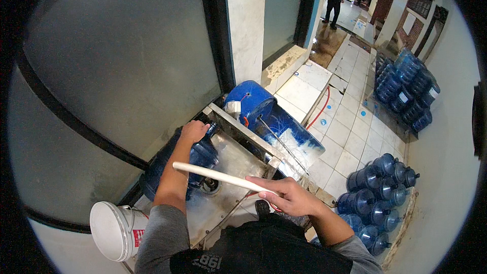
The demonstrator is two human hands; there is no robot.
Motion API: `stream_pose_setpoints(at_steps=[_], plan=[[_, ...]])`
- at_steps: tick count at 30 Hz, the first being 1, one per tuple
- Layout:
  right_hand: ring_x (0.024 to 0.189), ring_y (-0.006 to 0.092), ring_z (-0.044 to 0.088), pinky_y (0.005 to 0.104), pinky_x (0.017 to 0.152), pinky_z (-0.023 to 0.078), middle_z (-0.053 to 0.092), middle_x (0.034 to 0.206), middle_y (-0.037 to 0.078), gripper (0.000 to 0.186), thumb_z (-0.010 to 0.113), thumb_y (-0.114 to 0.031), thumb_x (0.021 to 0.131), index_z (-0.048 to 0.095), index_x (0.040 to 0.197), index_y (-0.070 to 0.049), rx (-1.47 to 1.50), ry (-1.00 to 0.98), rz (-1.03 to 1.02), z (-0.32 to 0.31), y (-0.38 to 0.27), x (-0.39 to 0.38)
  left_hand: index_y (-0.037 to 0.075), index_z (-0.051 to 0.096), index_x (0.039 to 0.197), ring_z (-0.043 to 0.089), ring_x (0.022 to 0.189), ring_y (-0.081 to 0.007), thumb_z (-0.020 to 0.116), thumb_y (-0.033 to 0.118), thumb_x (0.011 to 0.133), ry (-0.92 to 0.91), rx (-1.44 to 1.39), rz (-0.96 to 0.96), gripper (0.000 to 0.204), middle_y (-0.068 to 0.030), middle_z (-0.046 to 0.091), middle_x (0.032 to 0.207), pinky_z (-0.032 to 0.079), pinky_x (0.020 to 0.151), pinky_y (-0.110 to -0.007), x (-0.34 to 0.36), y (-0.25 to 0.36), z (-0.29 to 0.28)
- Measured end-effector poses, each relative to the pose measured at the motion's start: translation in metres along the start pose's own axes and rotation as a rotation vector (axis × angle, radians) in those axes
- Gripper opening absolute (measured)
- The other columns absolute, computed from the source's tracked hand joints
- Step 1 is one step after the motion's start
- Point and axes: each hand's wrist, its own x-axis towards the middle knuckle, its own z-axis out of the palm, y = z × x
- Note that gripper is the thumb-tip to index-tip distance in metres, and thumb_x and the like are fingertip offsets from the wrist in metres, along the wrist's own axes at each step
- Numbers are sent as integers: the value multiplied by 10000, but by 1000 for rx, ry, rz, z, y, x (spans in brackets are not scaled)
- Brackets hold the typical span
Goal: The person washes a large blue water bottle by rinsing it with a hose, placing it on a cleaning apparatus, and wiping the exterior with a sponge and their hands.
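A large blue water jug [203, 153] lies tilted on its side on a wet metal worktop [236, 165], against the frosted window. My left hand [193, 133] is closed round its neck end. In my right hand [288, 197] is a pale, cream-coloured stick [210, 173], gripped near one end. The stick points left and crosses in front of my left forearm, hiding part of the worktop and jug. A round dark fitting [210, 186] sits in the worktop beside the jug.
Beyond the worktop's raised edge stands a blue plastic drum [251, 99] by an open blue tub [312, 144]. At left is a white bucket [109, 233]. Blue jugs [378, 187] stand at right; more are stacked [406, 89] farther off. A red hose [320, 111] crosses the tiles. A person [335, 0] stands far back.
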Motion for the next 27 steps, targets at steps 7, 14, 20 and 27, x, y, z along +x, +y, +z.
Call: stream_pose_setpoints(at_steps=[7, 14, 20, 27], plan=[[620, 216, 610, 351, 674, 521, 714, 899, 183, 456, 510, -211, 1073, 488, 1520, -119, -36, 59, 22, 11, 33, 27, 38, 718, 1071, 647, 1068, -385, 609, 415, 970, 265, -30, 237, 406, -187, 708, 1068, 495, 958, -491, -12, -14, 15], [749, 227, 643, 362, 750, 528, 717, 1006, 185, 449, 533, -215, 1061, 516, 1499, -116, -98, 197, 68, 16, 36, 46, -2, 677, 1187, 598, 1205, -384, 627, 418, 968, 440, -121, 187, 477, -199, 662, 1254, 432, 1081, -469, -25, -44, 41], [703, 201, 608, 365, 719, 520, 695, 905, 167, 455, 540, -207, 1055, 515, 1501, -121, -81, 201, 132, 30, 47, 40, 8, 532, 1425, 364, 1478, -332, 514, 489, 1007, 351, -4, -16, 637, -182, 492, 1517, 252, 1225, -548, -48, -34, 48], [705, 182, 612, 363, 725, 527, 677, 844, 153, 453, 543, -225, 1057, 517, 1502, -140, -114, 215, 206, 53, 39, 46, 76, 547, 1435, 356, 1471, -365, 450, 332, 1034, 344, 72, 143, 485, -89, 515, 1511, 171, 1244, -605, -57, -40, 66]])
